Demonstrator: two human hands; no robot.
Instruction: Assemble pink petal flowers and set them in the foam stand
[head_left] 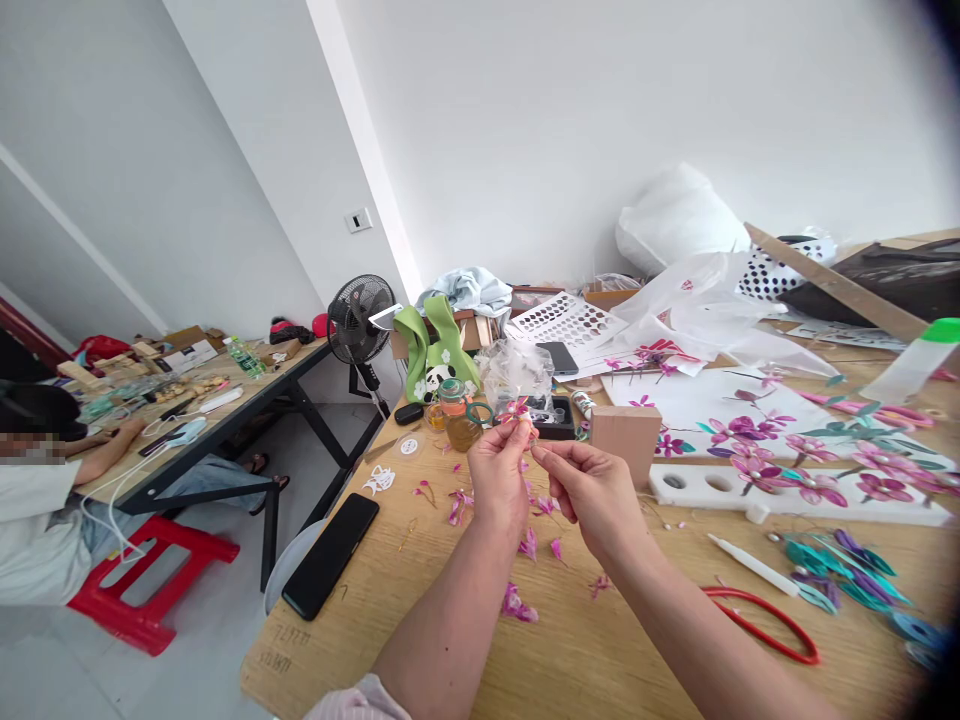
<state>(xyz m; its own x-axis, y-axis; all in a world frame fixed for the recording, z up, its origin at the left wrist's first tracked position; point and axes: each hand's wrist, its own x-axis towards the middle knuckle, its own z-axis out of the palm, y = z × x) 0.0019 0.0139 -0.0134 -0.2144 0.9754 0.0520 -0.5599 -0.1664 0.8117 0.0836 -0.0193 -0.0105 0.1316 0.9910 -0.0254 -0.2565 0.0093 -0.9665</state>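
My left hand [501,468] is raised over the wooden table, its fingers pinched on a small pink flower [519,412]. Close beside it on the right, my right hand [581,478] has thumb and forefinger pressed together just below the flower; whatever is between them is too small to make out. Beneath and around both hands lie loose pink petals [517,604]. A wooden block [625,440] stands upright behind my right hand. Further right, finished-looking pink flowers [750,465] with green leaves rest over a white foam strip [795,497].
A black phone [331,556] lies at the table's left edge. Behind my hands stand a jar of amber liquid [460,422] and a green bag [427,350]. Red-handled pliers [772,628] and a white pen [752,565] lie right. A person sits at another table on the left.
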